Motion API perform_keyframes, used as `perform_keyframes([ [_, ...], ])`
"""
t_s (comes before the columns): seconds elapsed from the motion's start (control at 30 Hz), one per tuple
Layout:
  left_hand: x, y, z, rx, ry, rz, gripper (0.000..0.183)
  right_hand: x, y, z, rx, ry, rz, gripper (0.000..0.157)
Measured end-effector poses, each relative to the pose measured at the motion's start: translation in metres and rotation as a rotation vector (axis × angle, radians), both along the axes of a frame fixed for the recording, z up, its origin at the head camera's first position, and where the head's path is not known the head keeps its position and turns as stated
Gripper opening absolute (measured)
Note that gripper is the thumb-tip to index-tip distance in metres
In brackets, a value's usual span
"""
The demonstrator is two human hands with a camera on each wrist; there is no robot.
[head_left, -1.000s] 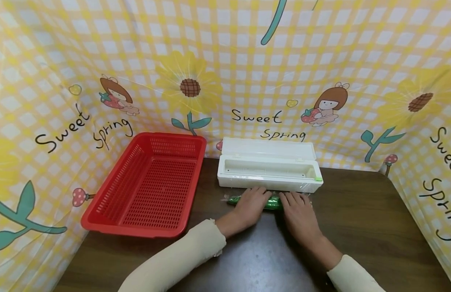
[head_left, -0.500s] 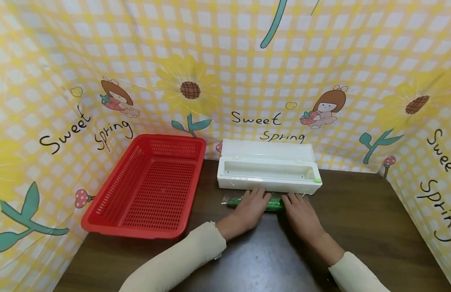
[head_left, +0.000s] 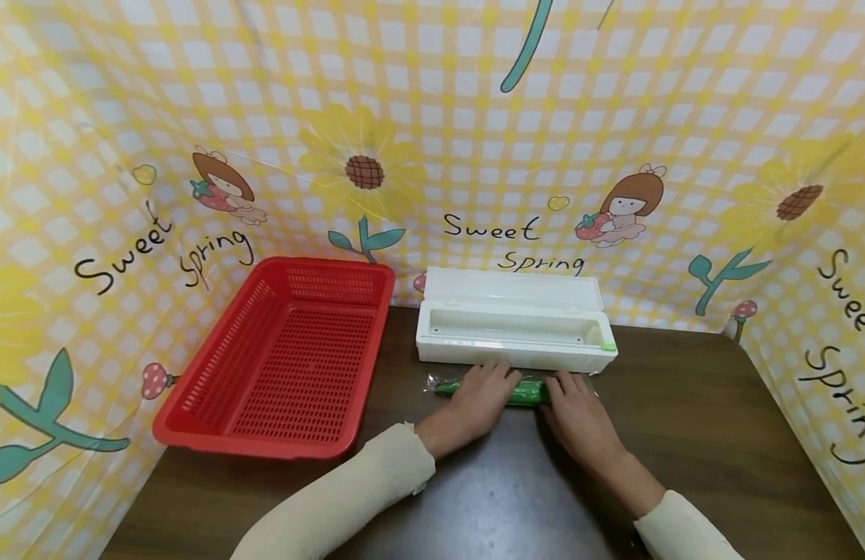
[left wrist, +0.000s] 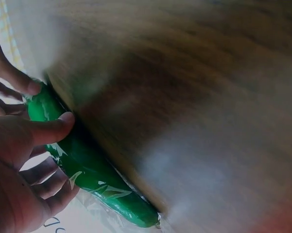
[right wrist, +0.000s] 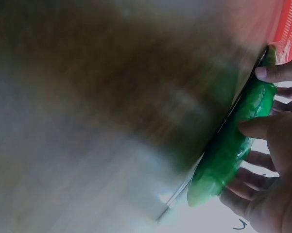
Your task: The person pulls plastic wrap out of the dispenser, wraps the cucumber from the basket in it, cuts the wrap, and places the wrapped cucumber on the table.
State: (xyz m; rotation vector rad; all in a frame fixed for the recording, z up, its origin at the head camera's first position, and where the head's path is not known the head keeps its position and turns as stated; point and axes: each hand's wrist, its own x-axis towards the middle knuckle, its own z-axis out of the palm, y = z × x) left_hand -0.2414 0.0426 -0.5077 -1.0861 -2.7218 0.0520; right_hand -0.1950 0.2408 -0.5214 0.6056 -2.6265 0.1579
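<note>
A green cucumber [head_left: 527, 393] wrapped in clear plastic film [head_left: 429, 383] lies crosswise on the table. My left hand [head_left: 480, 398] holds its left-middle part; in the left wrist view the thumb presses the near side of the cucumber [left wrist: 87, 165] while the fingers curl behind it. Toward the other end, my right hand [head_left: 579, 416] grips it the same way, thumb in front and fingers behind, as the right wrist view shows on the cucumber [right wrist: 223, 150]. Film clings along its surface, and loose film sticks out past the left tip. Both hands cover parts of the cucumber.
Just behind the hands stands a long white box [head_left: 509, 354], its lid [head_left: 513, 288] raised and a green piece [head_left: 609, 346] at its right front corner. A red perforated basket [head_left: 264, 445] stands on the left of the dark wooden table [head_left: 712, 435]. Patterned cloth [head_left: 474, 155] encloses the back and sides.
My right hand has slid slightly to the right along the cucumber. My left hand stays nearly in place. The head view has tilted a little.
</note>
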Motion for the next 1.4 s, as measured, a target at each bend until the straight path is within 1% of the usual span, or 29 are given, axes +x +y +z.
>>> perform_keyframes([
  [0.07, 0.001, 0.000, -0.001, -0.008, 0.002, -0.003, 0.029, 0.002, 0.000, 0.000, -0.013, 0.011, -0.030, 0.046],
  [0.13, 0.002, 0.000, -0.001, -0.016, 0.003, -0.005, 0.028, 0.004, 0.000, 0.000, -0.017, 0.002, -0.078, 0.045],
  [0.27, 0.002, -0.001, -0.002, -0.019, 0.002, -0.001, 0.027, 0.006, 0.003, -0.001, -0.014, -0.074, -0.177, 0.046],
  [0.33, 0.002, -0.002, -0.002, -0.011, -0.001, -0.004, 0.026, 0.006, 0.005, -0.002, -0.015, -0.103, -0.198, 0.047],
  [0.43, 0.003, -0.002, 0.000, 0.002, -0.011, -0.009, 0.025, 0.008, 0.008, -0.003, -0.030, -0.112, -0.191, 0.049],
  [0.57, 0.004, 0.000, 0.004, -0.002, 0.004, -0.010, 0.027, 0.010, 0.010, -0.005, -0.061, -0.080, -0.180, 0.050],
  [0.7, 0.006, 0.002, 0.006, -0.042, 0.058, -0.011, 0.020, 0.012, 0.010, -0.005, -0.072, -0.025, -0.166, 0.045],
  [0.77, 0.007, 0.002, 0.006, -0.054, 0.090, -0.016, 0.017, 0.011, 0.011, -0.006, -0.068, -0.004, -0.157, 0.044],
  [0.83, 0.008, 0.004, 0.005, -0.055, 0.106, -0.020, 0.016, 0.011, 0.012, -0.006, -0.058, 0.010, -0.153, 0.044],
  [0.93, 0.009, 0.006, 0.006, -0.046, 0.103, -0.020, 0.019, 0.010, 0.014, -0.005, -0.046, 0.004, -0.150, 0.045],
  [1.0, 0.009, 0.009, 0.007, -0.057, 0.094, -0.021, 0.023, 0.010, 0.016, -0.005, -0.041, 0.003, -0.143, 0.045],
  [1.1, 0.011, 0.016, 0.009, -0.094, 0.090, -0.036, 0.029, 0.010, 0.018, -0.006, -0.047, 0.014, -0.124, 0.045],
  [1.23, 0.013, 0.027, 0.008, -0.146, 0.091, -0.054, 0.036, 0.010, 0.021, -0.006, -0.062, 0.025, -0.096, 0.045],
  [1.3, 0.014, 0.033, 0.007, -0.172, 0.093, -0.056, 0.041, 0.011, 0.022, -0.005, -0.066, 0.019, -0.088, 0.046],
  [1.4, 0.016, 0.043, 0.006, -0.197, 0.088, -0.066, 0.042, 0.012, 0.022, -0.005, -0.072, -0.003, -0.089, 0.046],
])
